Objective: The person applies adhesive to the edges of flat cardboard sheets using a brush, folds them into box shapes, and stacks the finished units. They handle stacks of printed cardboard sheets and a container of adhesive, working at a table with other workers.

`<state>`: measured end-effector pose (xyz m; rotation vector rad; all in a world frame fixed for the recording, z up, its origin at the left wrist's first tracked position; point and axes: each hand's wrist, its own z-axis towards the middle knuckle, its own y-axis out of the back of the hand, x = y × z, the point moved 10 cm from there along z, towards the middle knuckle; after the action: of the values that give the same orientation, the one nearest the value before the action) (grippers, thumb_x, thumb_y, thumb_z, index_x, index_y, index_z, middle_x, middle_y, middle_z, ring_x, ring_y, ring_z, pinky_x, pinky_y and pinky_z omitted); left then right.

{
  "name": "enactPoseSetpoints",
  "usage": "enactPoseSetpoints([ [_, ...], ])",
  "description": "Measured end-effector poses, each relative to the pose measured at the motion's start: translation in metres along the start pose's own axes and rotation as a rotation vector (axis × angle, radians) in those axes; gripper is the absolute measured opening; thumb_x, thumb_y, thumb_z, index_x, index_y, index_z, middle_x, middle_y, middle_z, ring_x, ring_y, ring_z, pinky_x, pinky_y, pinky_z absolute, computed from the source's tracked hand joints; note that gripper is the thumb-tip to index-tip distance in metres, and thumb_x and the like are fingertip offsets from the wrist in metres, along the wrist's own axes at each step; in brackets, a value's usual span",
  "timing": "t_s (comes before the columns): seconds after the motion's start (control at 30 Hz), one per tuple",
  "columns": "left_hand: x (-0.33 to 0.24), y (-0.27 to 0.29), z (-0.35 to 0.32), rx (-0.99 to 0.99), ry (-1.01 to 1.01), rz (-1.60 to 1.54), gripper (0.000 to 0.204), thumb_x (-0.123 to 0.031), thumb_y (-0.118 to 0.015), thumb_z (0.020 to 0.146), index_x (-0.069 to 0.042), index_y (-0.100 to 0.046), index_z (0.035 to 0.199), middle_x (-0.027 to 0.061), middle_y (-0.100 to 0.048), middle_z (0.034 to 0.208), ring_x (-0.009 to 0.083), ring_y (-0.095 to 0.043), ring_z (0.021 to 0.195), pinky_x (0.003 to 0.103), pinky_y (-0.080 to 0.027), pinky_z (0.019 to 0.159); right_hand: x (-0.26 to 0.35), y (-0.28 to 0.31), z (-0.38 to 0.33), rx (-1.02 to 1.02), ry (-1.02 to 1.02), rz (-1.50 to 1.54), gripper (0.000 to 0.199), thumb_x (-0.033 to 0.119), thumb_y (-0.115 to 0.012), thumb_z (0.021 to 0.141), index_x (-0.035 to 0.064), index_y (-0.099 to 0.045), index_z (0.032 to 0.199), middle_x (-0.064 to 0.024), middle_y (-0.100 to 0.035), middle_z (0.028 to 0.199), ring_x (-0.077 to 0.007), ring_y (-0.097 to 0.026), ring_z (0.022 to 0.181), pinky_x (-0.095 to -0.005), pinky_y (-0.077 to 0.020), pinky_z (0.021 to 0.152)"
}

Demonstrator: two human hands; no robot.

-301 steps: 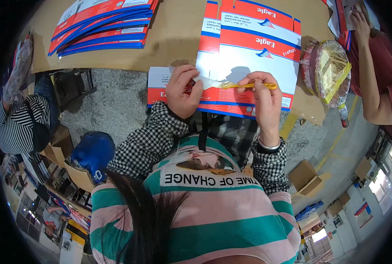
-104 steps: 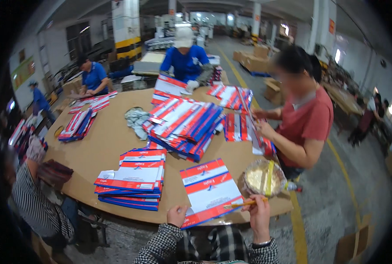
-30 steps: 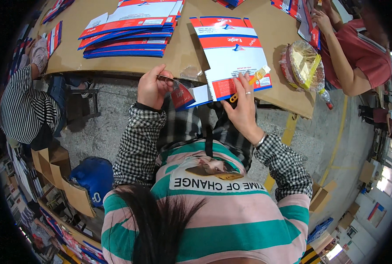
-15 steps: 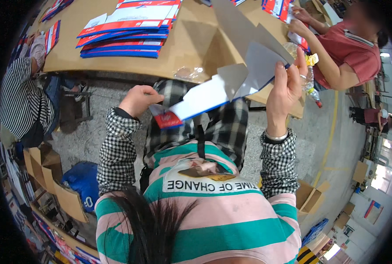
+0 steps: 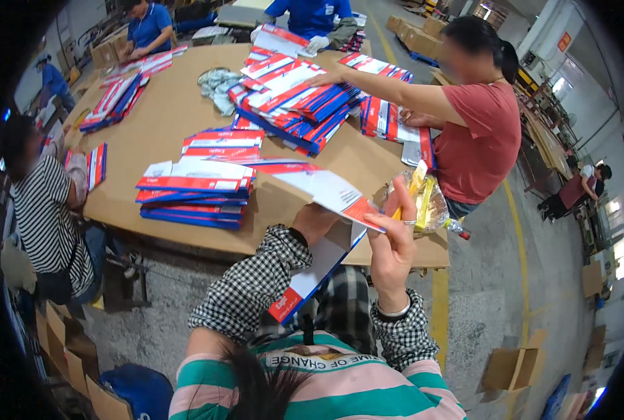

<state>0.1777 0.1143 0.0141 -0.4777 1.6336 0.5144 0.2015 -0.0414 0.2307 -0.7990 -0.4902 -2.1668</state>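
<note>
A partly folded cardboard carton (image 5: 340, 192), printed red, white and blue, stretches over my lap and the table's near edge. One long panel slants up to the left, while another panel (image 5: 312, 276) with a red end hangs below it. My right hand (image 5: 394, 248) pinches the carton's right corner between thumb and fingers, its index finger raised. My left hand (image 5: 317, 221) is tucked beneath the slanting panel at the middle of the carton, with its fingers hidden. Beyond the carton, to the left, lies a stack of flat cartons (image 5: 196, 199).
A larger carton pile (image 5: 294, 98) covers the table's (image 5: 165, 91) far middle. Close beyond my right hand is a clear plastic bag with yellow pieces (image 5: 427, 203). A person in red (image 5: 483, 140) works at the right, another in stripes (image 5: 42, 210) at the left.
My view has tilted up towards the table. My left hand has gone from the carton's left end to under its middle. The grey inner flaps have turned over, bringing printed faces into view.
</note>
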Motion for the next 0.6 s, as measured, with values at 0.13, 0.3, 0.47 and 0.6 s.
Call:
enactPoseSetpoints([
  [0.13, 0.004, 0.011, 0.032, 0.077, 0.018, 0.136, 0.064, -0.029, -0.069, 0.075, 0.006, -0.044, 0.122, 0.0168, -0.059, 0.114, 0.0247, -0.057, 0.106, 0.034, -0.044, 0.091, 0.007, 0.011, -0.003, -0.005, -0.031, 0.105, 0.025, -0.002, -0.057, 0.079, 0.0077, -0.067, 0.1, -0.019, -0.033, 0.141, -0.0313, -0.032, 0.132, -0.0411, -0.0274, 0.106],
  [0.3, -0.007, 0.006, 0.033, 0.106, 0.097, 0.148, 0.056, -0.021, -0.07, 0.073, 0.007, -0.05, 0.116, 0.0174, -0.06, 0.111, 0.0248, -0.059, 0.102, 0.034, -0.046, 0.089, -0.001, -0.011, 0.001, 0.08, -0.037, 0.199, 0.024, -0.003, -0.057, 0.076, 0.0068, -0.066, 0.096, -0.0181, -0.029, 0.144, -0.0328, -0.026, 0.135, -0.0406, -0.0222, 0.108],
  [0.47, -0.011, 0.008, 0.025, 0.07, 0.187, 0.24, 0.048, -0.014, -0.071, 0.07, 0.008, -0.055, 0.11, 0.018, -0.062, 0.107, 0.025, -0.061, 0.098, 0.034, -0.047, 0.087, -0.029, 0.045, -0.008, -0.149, -0.098, 0.106, 0.016, 0.001, -0.061, 0.079, 0.0052, -0.065, 0.094, -0.0156, -0.032, 0.143, -0.0308, -0.025, 0.135, -0.0398, -0.0221, 0.108],
  [0.6, 0.028, 0.057, 0.03, -0.01, 0.217, 0.232, 0.05, -0.002, -0.072, 0.061, 0.01, -0.057, 0.108, 0.02, -0.064, 0.102, 0.0285, -0.063, 0.093, 0.035, -0.049, 0.083, -0.081, 0.081, -0.04, -0.314, -0.333, -0.071, 0.022, 0.009, -0.066, 0.08, 0.0022, -0.062, 0.101, -0.0165, -0.032, 0.141, -0.0288, -0.025, 0.135, -0.0375, -0.0227, 0.108],
])
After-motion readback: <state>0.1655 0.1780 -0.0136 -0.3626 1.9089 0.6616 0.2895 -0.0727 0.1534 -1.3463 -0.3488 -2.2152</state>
